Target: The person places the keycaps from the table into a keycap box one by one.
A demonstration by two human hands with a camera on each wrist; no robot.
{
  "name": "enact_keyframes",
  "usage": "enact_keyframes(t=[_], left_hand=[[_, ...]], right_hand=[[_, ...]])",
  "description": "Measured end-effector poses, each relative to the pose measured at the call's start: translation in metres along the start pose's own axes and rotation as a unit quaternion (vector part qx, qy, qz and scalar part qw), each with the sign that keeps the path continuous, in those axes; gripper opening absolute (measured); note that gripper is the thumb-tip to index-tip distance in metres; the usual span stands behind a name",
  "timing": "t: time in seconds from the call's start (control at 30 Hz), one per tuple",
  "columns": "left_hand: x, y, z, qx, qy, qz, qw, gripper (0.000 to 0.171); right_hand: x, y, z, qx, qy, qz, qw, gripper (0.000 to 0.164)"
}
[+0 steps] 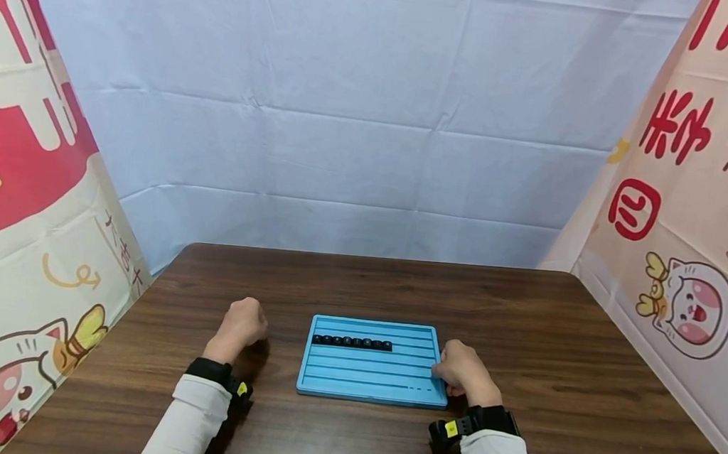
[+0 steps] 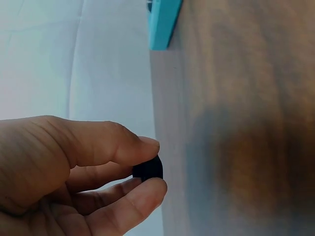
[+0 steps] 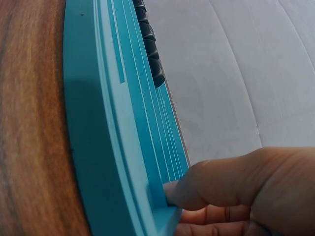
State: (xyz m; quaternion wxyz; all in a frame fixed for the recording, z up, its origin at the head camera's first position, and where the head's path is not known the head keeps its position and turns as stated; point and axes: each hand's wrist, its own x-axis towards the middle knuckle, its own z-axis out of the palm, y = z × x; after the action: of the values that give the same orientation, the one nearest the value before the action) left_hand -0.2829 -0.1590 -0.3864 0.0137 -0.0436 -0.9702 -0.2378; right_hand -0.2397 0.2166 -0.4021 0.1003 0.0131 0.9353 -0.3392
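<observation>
A light blue tray (image 1: 352,373) with raised ridges lies flat on the table. Along one of its upper slots runs a row of several black keycaps (image 1: 352,342), starting from the left side. Left of the tray, held above the table, my left hand (image 1: 243,328) pinches a single small black keycap (image 2: 147,169) between thumb and fingertip; most of its shape is hidden by the fingers. My right hand (image 1: 463,370) grips the tray's right edge, its thumb (image 3: 184,192) over the rim and the other fingers curled outside it.
The brown wood-grain table (image 1: 582,394) extends on every side of the tray. A pale cloth (image 1: 357,148) hangs behind the far edge, with printed cloths at left (image 1: 11,228) and right (image 1: 686,295). Each wrist wears a black strapped camera (image 1: 447,433).
</observation>
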Motion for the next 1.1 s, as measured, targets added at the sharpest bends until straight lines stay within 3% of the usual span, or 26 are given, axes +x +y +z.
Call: enact_keyframes(t=[0.23, 0.47, 0.73, 0.9, 1.1], left_hand=[[-0.0008, 0.0048, -0.0059, -0.008, 0.012, 0.004, 0.9999, 0.044], [-0.0006, 0.0069, -0.0073, -0.003, 0.027, 0.004, 0.9996, 0.022], [-0.0023, 0.0087, -0.0047, -0.007, 0.029, 0.008, 0.9995, 0.015], [-0.0033, 0.0098, -0.0024, -0.016, 0.037, 0.011, 0.9991, 0.002], [-0.0012, 0.0076, 0.0018, -0.061, 0.046, 0.024, 0.9968, 0.009]], right_hand=[[-0.0003, -0.0002, -0.0004, 0.000, -0.004, 0.001, 1.000, 0.038], [-0.0001, -0.0007, 0.0000, 0.001, -0.002, 0.003, 1.000, 0.039], [0.0015, -0.0003, 0.0007, -0.002, 0.001, 0.006, 1.000, 0.038], [0.0028, 0.0003, 0.0012, 0.001, 0.000, 0.006, 1.000, 0.038], [0.0034, 0.0006, 0.0013, 0.000, 0.001, 0.007, 1.000, 0.038]])
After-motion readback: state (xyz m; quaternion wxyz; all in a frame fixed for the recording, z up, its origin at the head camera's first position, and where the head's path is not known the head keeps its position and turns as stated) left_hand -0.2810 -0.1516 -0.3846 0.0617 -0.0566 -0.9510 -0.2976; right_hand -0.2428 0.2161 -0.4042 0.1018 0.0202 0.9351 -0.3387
